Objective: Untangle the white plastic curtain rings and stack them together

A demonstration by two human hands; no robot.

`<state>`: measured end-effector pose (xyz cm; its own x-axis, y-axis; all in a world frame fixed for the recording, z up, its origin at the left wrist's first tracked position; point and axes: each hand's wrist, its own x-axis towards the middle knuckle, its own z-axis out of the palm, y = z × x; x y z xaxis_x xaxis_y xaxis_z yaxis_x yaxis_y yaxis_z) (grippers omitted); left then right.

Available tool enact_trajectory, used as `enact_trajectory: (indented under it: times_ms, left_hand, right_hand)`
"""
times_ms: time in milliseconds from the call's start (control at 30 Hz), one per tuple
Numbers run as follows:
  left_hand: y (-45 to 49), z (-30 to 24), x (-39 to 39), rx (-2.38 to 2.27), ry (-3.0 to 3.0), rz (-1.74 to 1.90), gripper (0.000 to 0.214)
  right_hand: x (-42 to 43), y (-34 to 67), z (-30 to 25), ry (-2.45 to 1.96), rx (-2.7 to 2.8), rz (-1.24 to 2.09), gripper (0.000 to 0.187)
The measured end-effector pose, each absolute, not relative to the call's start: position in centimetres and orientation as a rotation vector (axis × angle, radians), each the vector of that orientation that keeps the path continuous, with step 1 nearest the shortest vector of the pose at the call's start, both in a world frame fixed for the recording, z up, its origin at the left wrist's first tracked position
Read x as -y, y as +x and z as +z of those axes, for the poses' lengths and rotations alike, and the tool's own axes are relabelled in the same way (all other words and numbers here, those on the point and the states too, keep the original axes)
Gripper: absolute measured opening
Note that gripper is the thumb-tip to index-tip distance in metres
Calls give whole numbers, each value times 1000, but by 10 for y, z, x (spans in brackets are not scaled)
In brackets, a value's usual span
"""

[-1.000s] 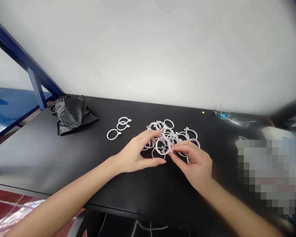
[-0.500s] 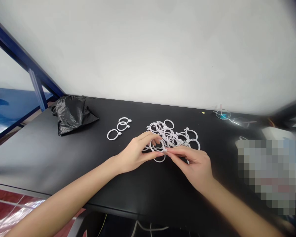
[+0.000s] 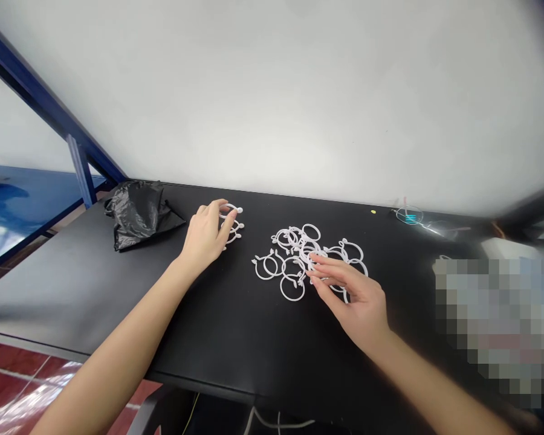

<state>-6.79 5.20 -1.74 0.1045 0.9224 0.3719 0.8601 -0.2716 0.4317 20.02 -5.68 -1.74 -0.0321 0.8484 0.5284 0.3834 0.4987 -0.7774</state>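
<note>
Between the thumb and fingers of my left hand (image 3: 206,232) is a white plastic curtain ring (image 3: 240,210) with a small eyelet tab. It is over a few similar rings (image 3: 239,226) on the left part of the table, partly covered by the hand. My right hand (image 3: 351,296) hovers at the near right side of a loose pile of several white rings (image 3: 292,266). Its fingers are apart with nothing between them. Some rings in the pile have a gap at the tab; others look closed. The right fingers hide part of the pile.
A crumpled black plastic bag (image 3: 138,214) lies on the black table (image 3: 217,338) at the left. Clear glasses-like eyewear (image 3: 409,215) rests at the back right, with a yellow bit (image 3: 373,212) beside it. A pixelated area covers the right edge. White wall behind; blue frame at left.
My left hand has moved left and away from the pile, carrying a ring to the smaller group. My right hand has let go of that ring and opened, staying near the pile.
</note>
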Motion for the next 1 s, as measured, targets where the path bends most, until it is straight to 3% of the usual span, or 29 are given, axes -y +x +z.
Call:
enact_trajectory:
  times_ms: [200,500,667,733,833,1000]
  left_hand:
    - [-80,-34,-61,-2019,2368,471,40]
    - [-73,-28,-54,-2003,2375,579,33]
    - [-49,-9,-33,-1219,2459,782,26]
    - [-39,-6,-23,-1011,2437,708,38]
    - [-29,-11,-14,-870,2407,601,50]
    - [-23,-21,-12,-860,2360,593,32]
  right_hand:
    - [58,199,-15,-1041,1704,449,16]
    - [58,200,-14,-1048,1733,417,18]
    - [57,201,-15,-1032,1744,415,19]
    - [57,201,-14,-1038,1749,403,18]
    - [57,201,-14,-1043,1760,388,18]
    - [58,201,-15,-1019,1761,395,19]
